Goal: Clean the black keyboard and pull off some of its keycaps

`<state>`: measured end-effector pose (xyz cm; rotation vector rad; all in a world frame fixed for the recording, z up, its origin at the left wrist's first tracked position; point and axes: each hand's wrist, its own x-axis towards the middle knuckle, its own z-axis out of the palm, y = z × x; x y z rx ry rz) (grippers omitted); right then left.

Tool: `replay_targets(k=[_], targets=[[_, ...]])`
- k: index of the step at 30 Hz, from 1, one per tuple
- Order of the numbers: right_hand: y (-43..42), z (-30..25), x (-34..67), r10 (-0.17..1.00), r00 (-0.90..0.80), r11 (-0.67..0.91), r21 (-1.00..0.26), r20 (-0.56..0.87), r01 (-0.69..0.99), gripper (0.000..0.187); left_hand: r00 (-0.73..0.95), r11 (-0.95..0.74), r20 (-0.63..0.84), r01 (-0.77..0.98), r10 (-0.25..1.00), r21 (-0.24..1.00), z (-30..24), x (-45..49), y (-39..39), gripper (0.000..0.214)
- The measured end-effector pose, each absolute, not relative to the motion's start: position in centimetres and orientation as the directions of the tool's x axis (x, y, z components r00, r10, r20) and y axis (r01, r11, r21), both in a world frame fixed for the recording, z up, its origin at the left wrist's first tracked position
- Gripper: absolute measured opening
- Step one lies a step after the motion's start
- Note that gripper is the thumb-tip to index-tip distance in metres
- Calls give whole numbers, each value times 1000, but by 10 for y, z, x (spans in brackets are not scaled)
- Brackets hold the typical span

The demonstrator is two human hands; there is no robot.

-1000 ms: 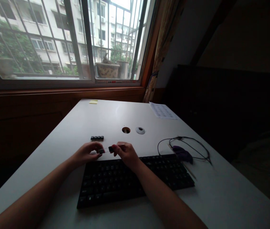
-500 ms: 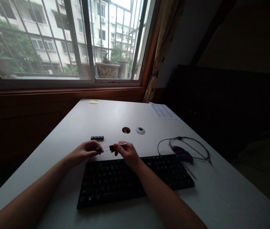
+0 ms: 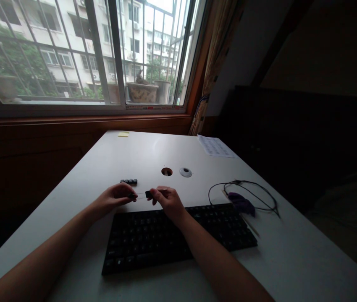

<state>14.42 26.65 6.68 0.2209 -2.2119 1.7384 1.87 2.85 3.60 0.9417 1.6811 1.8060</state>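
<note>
My left hand (image 3: 114,197) pinches a small black keycap (image 3: 132,195) between thumb and fingertips, above the desk just beyond the keyboard's back left corner. My right hand (image 3: 169,204) is closed on a wire keycap puller (image 3: 148,194); its black end shows at the fingertips. Thin wires run from that end across to the left fingertips. Whether they are hooked on the keycap I cannot tell. Under and in front of my right hand lies the black keyboard (image 3: 147,239), partly covered by my right forearm. Several loose black keycaps (image 3: 129,181) sit in a row behind my left hand.
A purple cloth-like piece (image 3: 241,204) and a thin stick (image 3: 251,225) lie by the keyboard's right end, near a coiled black cable (image 3: 260,188). Farther back are a round desk hole (image 3: 166,172), its cover (image 3: 185,172), a printed sheet (image 3: 216,146) and a yellow note (image 3: 123,134).
My left fingers have rolled slightly around the keycap, which shows less now. My right hand and the puller have barely shifted.
</note>
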Motion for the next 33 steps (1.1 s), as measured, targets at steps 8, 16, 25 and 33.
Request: replay_targets(k=[8,16,25,33], targets=[[265,67,142,209,-908,324,-902,363,-286,48,-728,-85,217,214,650,973,40,17,29,31],[266,66,140,277,-858,419,-858,433,-297,46,-711,-105,193,166,677,981,37,17,30,28],[266,64,140,266,-866,453,-848,424,-276,45,-688,-135,253,222,681,966,37,16,31,22],[267,63,140,274,-849,482,-829,451,-284,42,-693,-143,252,211,676,967,35,16,31,25]])
